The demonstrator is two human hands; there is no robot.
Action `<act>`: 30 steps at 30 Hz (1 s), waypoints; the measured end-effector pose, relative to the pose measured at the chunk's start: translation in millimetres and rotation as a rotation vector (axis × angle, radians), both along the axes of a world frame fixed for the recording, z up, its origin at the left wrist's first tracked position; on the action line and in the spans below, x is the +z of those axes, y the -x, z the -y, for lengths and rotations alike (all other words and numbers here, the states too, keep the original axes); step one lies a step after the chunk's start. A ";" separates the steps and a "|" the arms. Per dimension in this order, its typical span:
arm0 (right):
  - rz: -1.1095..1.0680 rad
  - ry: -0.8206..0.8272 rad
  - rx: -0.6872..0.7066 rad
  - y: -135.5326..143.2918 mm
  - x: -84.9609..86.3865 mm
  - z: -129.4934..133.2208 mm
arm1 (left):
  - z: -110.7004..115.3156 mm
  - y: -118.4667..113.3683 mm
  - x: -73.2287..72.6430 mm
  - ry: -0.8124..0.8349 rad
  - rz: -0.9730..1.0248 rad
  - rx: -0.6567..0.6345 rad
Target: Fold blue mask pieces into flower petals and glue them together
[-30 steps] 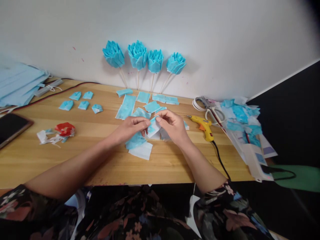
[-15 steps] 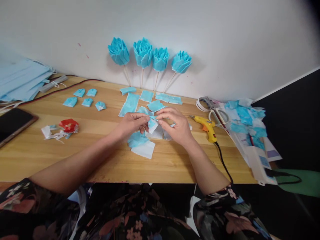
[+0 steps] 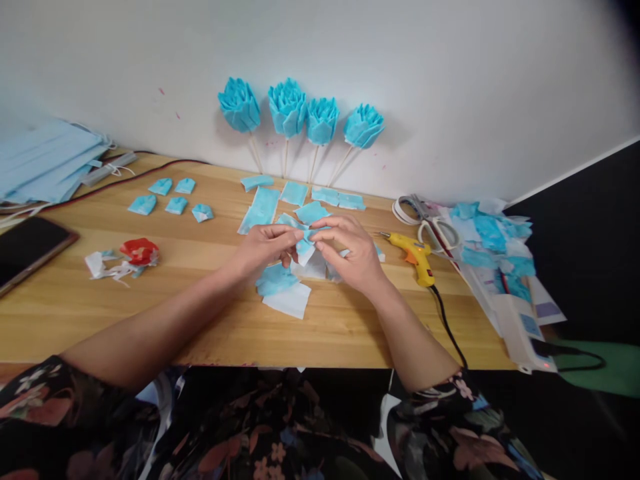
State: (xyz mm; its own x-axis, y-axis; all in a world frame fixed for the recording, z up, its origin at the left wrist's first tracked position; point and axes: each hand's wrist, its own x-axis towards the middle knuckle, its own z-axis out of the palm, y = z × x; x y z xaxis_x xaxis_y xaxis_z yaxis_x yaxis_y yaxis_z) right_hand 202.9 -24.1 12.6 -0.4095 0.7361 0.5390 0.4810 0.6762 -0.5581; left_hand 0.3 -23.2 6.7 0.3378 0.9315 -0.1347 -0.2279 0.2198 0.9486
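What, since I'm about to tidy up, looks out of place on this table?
The crumpled red scrap and torn white bits, right of the phone: they look like litter near the neatly spaced, folded blue pieces.

1 head-worn view, forward and down

The left forearm (image 3: 160,320) and right forearm (image 3: 411,333), both bare, slanted forward and inward. The left hand (image 3: 265,248) pinched with thumb and forefinger, its other fingers (image 3: 287,259) curled beneath. Just beside it, the right hand (image 3: 354,252) arched its bent fingers above the thumb; whether those tips met was unclear.
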 end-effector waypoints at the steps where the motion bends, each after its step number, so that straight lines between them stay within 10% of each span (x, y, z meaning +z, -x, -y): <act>1: 0.002 0.006 -0.001 0.1 0.4 0.5 | -0.5 0.0 -1.0 -0.005 -0.018 0.011; 15: -0.480 0.712 0.074 5.9 -8.5 1.5 | 0.6 0.5 -2.1 -0.125 -0.118 0.067; 30: -0.504 0.843 0.073 9.8 -4.9 6.0 | 4.7 -0.4 5.4 -0.240 -0.268 0.012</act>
